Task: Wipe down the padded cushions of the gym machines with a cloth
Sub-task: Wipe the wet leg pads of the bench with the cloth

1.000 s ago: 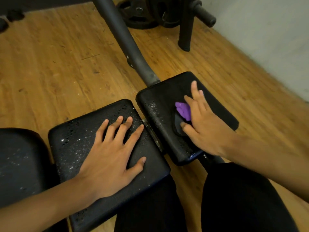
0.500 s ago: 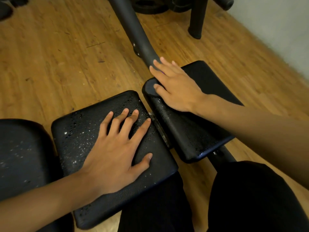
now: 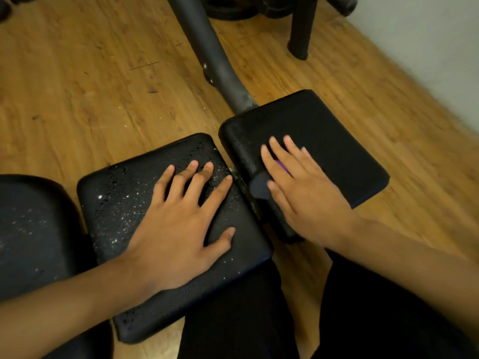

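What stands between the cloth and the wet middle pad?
The left hand lies flat on that pad, covering much of it. The cloth, under the right hand, sits just across a narrow gap.

The right hand (image 3: 303,193) hides most of the cloth (image 3: 259,187), one corner showing.

I can read no text, brand, number or sign anywhere in my view. The left pad (image 3: 116,200) carries only droplets and pale specks, and the right pad (image 3: 337,149) is unmarked black. The tube (image 3: 207,47) shows bare grey paint, and the plate (image 3: 230,12) at the top edge is too dark for me to tell any lettering.
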### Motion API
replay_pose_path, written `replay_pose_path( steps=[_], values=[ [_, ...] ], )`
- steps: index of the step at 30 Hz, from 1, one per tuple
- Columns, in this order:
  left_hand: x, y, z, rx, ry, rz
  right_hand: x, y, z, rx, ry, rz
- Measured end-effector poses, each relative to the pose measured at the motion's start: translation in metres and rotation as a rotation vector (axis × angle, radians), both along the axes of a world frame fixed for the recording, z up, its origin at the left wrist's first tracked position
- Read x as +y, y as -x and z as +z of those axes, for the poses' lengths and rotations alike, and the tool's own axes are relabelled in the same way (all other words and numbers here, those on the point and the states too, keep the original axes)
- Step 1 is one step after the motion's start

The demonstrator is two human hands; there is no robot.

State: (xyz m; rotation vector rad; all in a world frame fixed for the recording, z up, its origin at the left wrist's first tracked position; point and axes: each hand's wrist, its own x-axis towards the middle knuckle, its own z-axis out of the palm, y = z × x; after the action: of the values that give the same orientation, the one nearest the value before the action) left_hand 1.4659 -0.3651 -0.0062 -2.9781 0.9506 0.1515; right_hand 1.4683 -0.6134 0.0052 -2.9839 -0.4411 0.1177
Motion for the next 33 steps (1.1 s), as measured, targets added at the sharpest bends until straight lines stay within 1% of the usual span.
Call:
replay_pose_path(
  steps=[4, 5, 7, 9, 12, 15, 17, 20, 24, 28, 30, 33],
  values=[
    [0.000, 0.001, 0.002, 0.006, -0.006, 0.006, 0.031, -0.092, -0.012, -0.059, -0.071, -0.002],
    [0.001, 0.002, 0.003, 0.008, -0.005, 0.008, 0.041, -0.114, -0.013, -0.055, -0.080, -0.013],
    [0.001, 0.002, 0.003, 0.012, 0.002, 0.007, 0.056, -0.139, -0.008, 0.017, -0.116, -0.037],
    [0.001, 0.002, 0.003, 0.015, 0.005, 0.007, 0.053, -0.132, -0.005, 0.077, -0.169, -0.031],
    [0.001, 0.002, 0.002, 0.006, 0.005, 0.008, 0.029, -0.070, -0.004, 0.023, -0.147, 0.098],
    [0.001, 0.002, 0.000, -0.006, 0.008, 0.008, 0.004, -0.004, 0.006, 0.007, -0.061, 0.149],
    [0.001, 0.002, 0.000, -0.005, 0.005, 0.007, -0.007, 0.012, 0.014, 0.007, 0.029, 0.178],
    [0.001, 0.002, 0.001, 0.003, 0.012, 0.007, -0.012, 0.001, 0.012, -0.023, 0.140, 0.250],
    [0.001, 0.002, 0.000, -0.007, 0.023, 0.014, 0.020, -0.055, -0.009, -0.063, 0.051, 0.231],
    [0.001, 0.001, 0.002, 0.003, 0.038, 0.027, 0.064, -0.113, -0.012, -0.086, 0.104, 0.196],
    [0.002, 0.001, 0.002, -0.001, 0.043, 0.029, 0.065, -0.112, -0.014, -0.112, 0.102, 0.208],
    [0.003, 0.001, 0.001, -0.010, 0.053, 0.022, 0.044, -0.060, -0.011, -0.144, 0.042, 0.214]
  ],
)
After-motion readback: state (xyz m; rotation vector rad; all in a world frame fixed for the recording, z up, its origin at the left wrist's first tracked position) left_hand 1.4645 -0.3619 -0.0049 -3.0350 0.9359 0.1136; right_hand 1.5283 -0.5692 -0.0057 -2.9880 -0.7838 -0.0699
